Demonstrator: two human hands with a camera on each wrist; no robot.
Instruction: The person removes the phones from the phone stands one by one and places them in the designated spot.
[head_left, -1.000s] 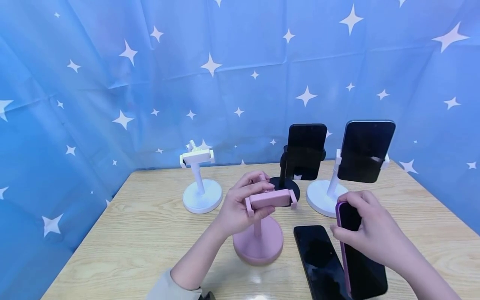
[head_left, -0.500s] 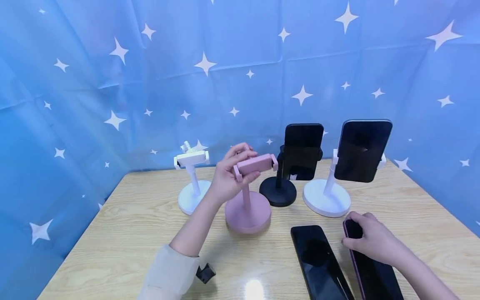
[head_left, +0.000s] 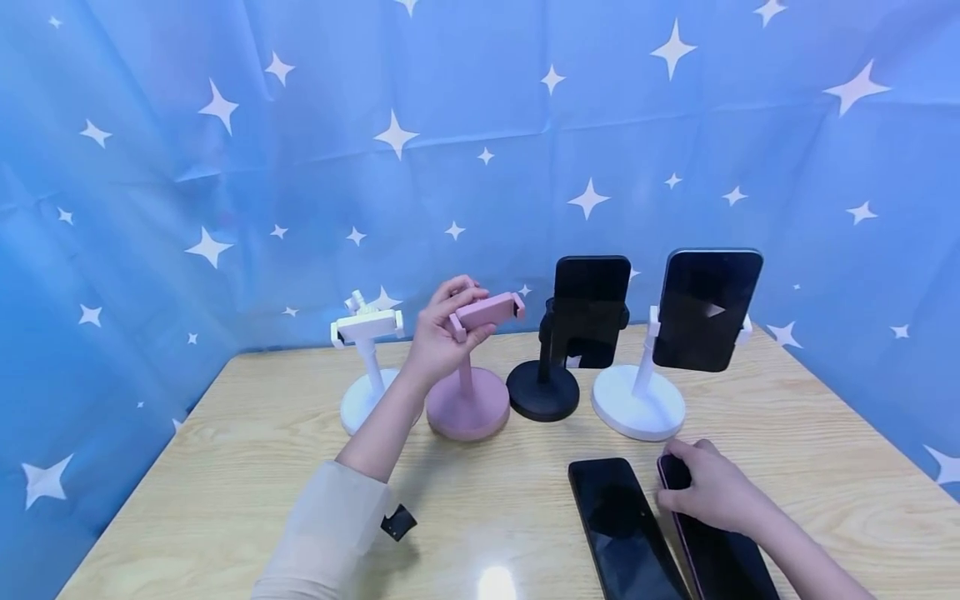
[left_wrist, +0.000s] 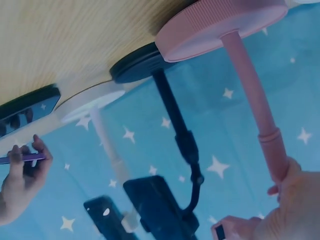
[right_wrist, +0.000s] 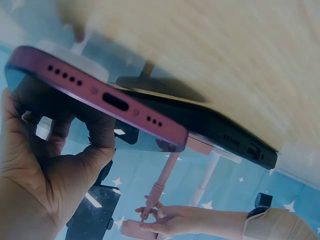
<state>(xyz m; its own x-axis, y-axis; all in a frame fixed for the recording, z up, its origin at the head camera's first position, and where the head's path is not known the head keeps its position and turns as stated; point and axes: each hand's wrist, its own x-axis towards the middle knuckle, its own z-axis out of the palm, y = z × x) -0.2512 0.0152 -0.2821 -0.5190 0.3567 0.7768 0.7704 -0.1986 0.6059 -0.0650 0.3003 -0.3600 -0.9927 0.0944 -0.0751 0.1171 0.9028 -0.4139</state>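
My left hand (head_left: 435, 346) grips a pink phone stand (head_left: 468, 408) just under its clamp; the clamp holds no phone. In the left wrist view, the fingers wrap the top of the stand's post (left_wrist: 252, 90). My right hand (head_left: 712, 492) pinches a purple-edged phone (head_left: 727, 558) by its long sides near the far end, screen up. The right wrist view shows that phone's port edge (right_wrist: 116, 102), tilted, with the thumb and fingers at its sides. Beside it a black phone (head_left: 622, 529) lies on the table.
A white stand (head_left: 367, 358) with a vacant clamp stands left of the pink one. To the right are a black stand (head_left: 543, 392) and another white stand (head_left: 637, 404), each holding a phone. A blue starred curtain (head_left: 465, 183) hangs behind the wooden table (head_left: 225, 500).
The left hand has moved the pink stand back and left, into line between the left white stand and the black one. The right hand has lowered the purple-edged phone toward the table.
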